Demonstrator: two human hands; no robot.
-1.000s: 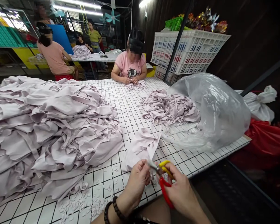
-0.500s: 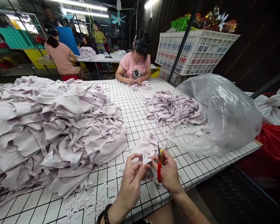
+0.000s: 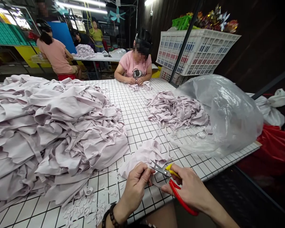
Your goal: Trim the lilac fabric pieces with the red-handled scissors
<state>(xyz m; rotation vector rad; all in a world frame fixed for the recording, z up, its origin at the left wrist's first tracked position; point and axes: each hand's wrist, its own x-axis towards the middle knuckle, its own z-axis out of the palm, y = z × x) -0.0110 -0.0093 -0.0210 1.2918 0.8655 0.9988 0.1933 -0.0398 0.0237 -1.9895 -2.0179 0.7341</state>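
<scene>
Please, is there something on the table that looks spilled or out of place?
Yes: many small pale scraps are scattered loosely on the table, between the large cloth pile and the left hand. They look untidy because they are spread about, not gathered.

Beyond the brightly lit gridded table (image 3: 134, 117), ceiling tubes (image 3: 83, 8) are overexposed; on its right, glare is caught on the plastic bag (image 3: 230, 110) and the wall (image 3: 261, 38) is left in darkness.
</scene>
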